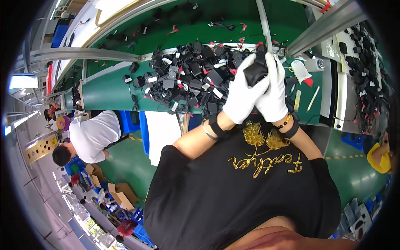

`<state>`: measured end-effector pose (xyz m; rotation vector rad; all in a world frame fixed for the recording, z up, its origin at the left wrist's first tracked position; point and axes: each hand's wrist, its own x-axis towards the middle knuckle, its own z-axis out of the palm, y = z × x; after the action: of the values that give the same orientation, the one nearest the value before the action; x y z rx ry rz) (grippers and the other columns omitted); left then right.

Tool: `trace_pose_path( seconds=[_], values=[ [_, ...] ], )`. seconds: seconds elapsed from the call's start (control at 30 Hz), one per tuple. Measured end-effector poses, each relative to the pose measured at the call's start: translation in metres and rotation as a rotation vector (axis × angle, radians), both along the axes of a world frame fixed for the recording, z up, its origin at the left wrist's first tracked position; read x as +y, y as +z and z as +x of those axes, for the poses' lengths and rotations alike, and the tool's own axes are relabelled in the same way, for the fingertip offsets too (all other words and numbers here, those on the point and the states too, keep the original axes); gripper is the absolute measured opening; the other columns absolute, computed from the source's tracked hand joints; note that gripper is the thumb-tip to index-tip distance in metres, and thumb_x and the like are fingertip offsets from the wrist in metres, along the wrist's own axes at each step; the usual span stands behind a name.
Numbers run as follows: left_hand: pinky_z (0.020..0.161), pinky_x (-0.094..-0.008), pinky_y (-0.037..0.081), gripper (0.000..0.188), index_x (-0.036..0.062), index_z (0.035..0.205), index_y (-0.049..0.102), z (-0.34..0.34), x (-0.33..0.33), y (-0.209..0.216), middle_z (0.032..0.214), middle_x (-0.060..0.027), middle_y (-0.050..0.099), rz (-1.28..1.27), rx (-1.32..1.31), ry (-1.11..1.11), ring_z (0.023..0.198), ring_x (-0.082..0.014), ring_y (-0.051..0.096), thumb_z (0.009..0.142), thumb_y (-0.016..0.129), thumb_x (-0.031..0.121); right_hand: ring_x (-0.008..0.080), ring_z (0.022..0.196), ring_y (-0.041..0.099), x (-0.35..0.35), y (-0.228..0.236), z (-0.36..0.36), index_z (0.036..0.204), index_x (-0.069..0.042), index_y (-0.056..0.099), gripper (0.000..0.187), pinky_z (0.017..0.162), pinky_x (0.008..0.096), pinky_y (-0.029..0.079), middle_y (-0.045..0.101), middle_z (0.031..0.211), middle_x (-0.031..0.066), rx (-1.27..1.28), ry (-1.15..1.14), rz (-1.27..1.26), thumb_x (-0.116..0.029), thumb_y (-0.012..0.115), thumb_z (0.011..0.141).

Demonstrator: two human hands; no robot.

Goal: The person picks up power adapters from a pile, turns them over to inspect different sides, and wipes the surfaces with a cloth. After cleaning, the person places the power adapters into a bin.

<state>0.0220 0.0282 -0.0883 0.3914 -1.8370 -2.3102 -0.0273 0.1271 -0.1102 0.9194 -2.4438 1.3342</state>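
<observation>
Item: black power adapter [255, 71], one unit, held up in front of your chest above the near edge of the green work surface [104, 93].

Hold: your left hand [241, 93], in a white glove, is closed around the adapter's lower left side; your right hand [273, 89], also gloved, wraps its right side with the fingers curled over the top. Both hands grip it, and the two gloves touch each other below the block.

Handling (judged): a rigid plastic block, light enough for one hand, smooth and probably a little slick under cotton. Take it by the broad flat faces, not by any trailing cord. It should tolerate firm pressure.

Appearance: matt black, boxy, rounded corners; most of it is hidden by your fingers, and whether a cord hangs from it cannot be told.

Beyond: a heap of black adapters with cords [187, 81], many with white labels and red tags, lies spread on the green surface just past your hands.
</observation>
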Motion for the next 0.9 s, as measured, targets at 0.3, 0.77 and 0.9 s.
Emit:
trace_pose_path(
  seconds=[0.3, 0.77, 0.9],
  values=[
    [0.090, -0.0323, 0.044, 0.049, 0.0010, 0.115, 0.059, -0.109, -0.134, 0.006, 0.111, -0.0188, 0.060, -1.020, 0.129, -0.085, 0.100, -0.0277, 0.060, 0.087, 0.056, 0.040, 0.0367, 0.101, 0.053, 0.006, 0.018, -0.063, 0.137, -0.016, 0.037, 0.064, 0.058, 0.0340, 0.046, 0.044, 0.129, 0.0260, -1.514, 0.630, -1.447, -0.053, 0.046, 0.086],
    [0.086, -0.0393, 0.047, 0.037, 0.0107, 0.088, 0.071, -0.282, -0.223, -0.212, 0.093, -0.0158, 0.067, -1.636, -0.335, 0.051, 0.097, -0.0327, 0.061, 0.075, 0.054, 0.041, 0.0326, 0.082, 0.053, -0.009, 0.061, -0.053, 0.137, -0.010, 0.036, 0.074, 0.045, 0.0268, 0.038, 0.044, 0.129, 0.0283, -1.403, 0.308, -1.541, -0.064, 0.025, 0.087],
    [0.068, -0.0351, 0.052, 0.049, 0.0037, 0.104, 0.064, -0.282, -0.204, -0.202, 0.091, -0.0134, 0.066, -1.225, -0.340, -0.275, 0.075, -0.0273, 0.065, 0.075, 0.062, 0.043, 0.0333, 0.084, 0.051, 0.010, 0.068, -0.042, 0.139, -0.011, 0.033, 0.085, 0.046, 0.0281, 0.037, 0.044, 0.130, 0.0268, -1.334, 0.246, -1.547, -0.074, 0.026, 0.082]
  ],
)
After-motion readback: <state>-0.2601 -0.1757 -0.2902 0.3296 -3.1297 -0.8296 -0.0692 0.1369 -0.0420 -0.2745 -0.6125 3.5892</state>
